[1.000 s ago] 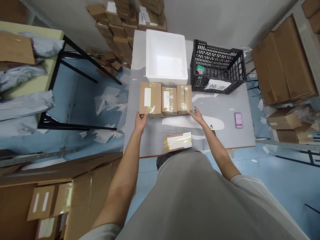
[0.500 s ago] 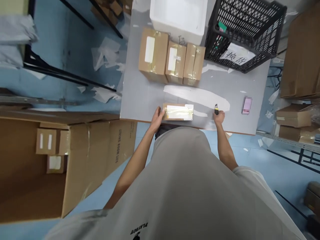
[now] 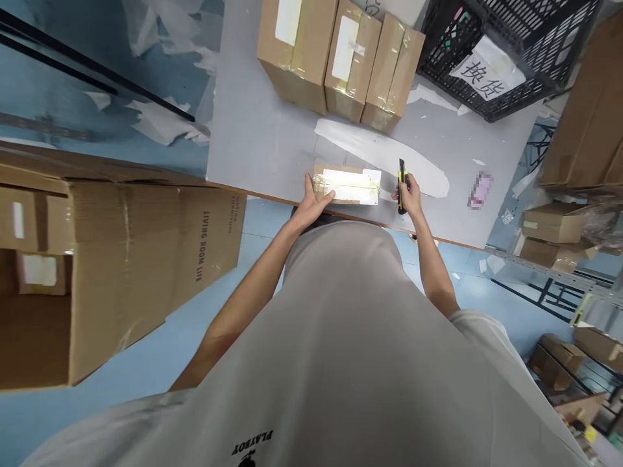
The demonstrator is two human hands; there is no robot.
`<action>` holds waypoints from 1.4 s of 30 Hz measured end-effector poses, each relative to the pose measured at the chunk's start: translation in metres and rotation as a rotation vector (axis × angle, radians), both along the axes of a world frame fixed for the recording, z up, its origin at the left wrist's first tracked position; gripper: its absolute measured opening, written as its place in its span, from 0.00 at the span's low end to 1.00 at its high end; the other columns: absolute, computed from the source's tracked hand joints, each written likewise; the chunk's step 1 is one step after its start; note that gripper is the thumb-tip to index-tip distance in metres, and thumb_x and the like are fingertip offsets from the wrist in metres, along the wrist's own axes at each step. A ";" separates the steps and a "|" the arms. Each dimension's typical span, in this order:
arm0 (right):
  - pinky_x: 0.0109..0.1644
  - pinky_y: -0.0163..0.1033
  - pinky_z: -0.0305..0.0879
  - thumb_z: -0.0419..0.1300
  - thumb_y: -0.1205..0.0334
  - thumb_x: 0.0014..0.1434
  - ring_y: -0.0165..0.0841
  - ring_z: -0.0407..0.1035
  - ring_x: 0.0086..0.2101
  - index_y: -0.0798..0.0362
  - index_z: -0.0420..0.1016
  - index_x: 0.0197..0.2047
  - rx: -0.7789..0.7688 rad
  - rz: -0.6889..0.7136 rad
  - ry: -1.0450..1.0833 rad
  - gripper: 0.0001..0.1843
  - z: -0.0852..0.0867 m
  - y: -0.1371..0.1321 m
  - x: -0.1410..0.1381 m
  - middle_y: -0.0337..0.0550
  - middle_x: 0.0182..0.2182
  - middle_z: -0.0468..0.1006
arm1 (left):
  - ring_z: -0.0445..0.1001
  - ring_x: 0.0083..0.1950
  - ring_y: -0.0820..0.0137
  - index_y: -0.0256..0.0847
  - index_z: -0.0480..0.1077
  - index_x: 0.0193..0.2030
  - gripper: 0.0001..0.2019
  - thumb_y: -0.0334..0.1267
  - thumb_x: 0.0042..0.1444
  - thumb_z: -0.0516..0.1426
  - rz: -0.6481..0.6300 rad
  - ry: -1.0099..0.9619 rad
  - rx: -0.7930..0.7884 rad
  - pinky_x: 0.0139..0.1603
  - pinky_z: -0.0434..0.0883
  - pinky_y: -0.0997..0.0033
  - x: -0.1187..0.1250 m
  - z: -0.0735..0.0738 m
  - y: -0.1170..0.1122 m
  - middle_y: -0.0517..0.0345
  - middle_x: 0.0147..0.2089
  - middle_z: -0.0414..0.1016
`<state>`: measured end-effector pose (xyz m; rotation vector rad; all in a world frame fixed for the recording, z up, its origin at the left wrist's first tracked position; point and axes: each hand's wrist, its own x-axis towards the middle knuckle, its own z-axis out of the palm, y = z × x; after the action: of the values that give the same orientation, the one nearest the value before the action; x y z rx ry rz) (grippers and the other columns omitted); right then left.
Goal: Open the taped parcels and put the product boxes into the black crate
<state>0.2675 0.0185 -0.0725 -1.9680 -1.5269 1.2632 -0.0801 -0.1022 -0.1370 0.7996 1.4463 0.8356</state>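
A small taped cardboard box (image 3: 354, 187) with a white label on top lies along the table's front edge, close to my body. My left hand (image 3: 311, 206) grips its left end, thumb over the top and fingers at the side. In my right hand (image 3: 411, 196) is a black and yellow utility knife (image 3: 402, 188), held upright in view just to the right of the box, apart from it. Whether its blade is out is too small to tell.
Three taped cartons (image 3: 341, 61) stand in a row on the grey table (image 3: 263, 143). A black plastic crate (image 3: 511, 39) with a paper sign is at the back right. Beside a white strip (image 3: 384, 152) lies a blurred pink item (image 3: 481, 190). A large open carton (image 3: 146, 253) stands at left.
My right hand has brought the knife left, nearer the box, and turned it more upright. My left thumb has come over the box top. The whole view has shifted.
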 end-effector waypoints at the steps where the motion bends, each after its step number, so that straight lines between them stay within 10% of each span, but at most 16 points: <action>1: 0.45 0.42 0.83 0.58 0.43 0.81 0.33 0.79 0.31 0.45 0.73 0.59 0.002 0.058 0.008 0.16 0.008 0.001 -0.009 0.38 0.44 0.81 | 0.31 1.00 0.45 0.57 0.37 0.98 0.72 0.78 0.61 0.73 -0.013 0.014 0.043 0.98 0.39 0.40 -0.002 0.000 -0.002 0.47 1.00 0.34; 8: 0.55 0.42 0.76 0.43 0.34 0.90 0.44 0.85 0.41 0.48 0.76 0.68 0.031 0.749 -0.226 0.31 0.087 0.006 -0.082 0.43 0.43 0.87 | 0.35 0.99 0.39 0.55 0.69 0.86 0.49 0.79 0.67 0.69 -0.135 0.206 0.246 0.97 0.47 0.35 -0.035 0.007 0.004 0.44 0.99 0.42; 14: 0.56 0.43 0.68 0.43 0.46 0.92 0.54 0.85 0.54 0.52 0.76 0.72 0.010 1.190 -0.460 0.28 0.100 0.008 -0.146 0.58 0.56 0.92 | 0.43 0.98 0.35 0.49 0.72 0.83 0.52 0.84 0.66 0.65 -0.216 0.162 0.296 0.95 0.51 0.30 -0.040 0.007 0.008 0.34 0.95 0.52; 42: 0.62 0.53 0.76 0.47 0.56 0.91 0.58 0.87 0.58 0.54 0.75 0.76 -0.179 1.355 -0.861 0.23 0.129 0.008 -0.211 0.67 0.60 0.91 | 0.45 0.98 0.35 0.51 0.75 0.80 0.53 0.86 0.60 0.68 -0.191 -0.047 0.268 0.94 0.52 0.28 -0.039 0.007 0.009 0.37 0.95 0.54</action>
<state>0.0570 0.0266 0.0570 -1.4843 -3.6135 0.8278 -0.1194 -0.0934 -0.1297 1.0945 1.2092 0.9055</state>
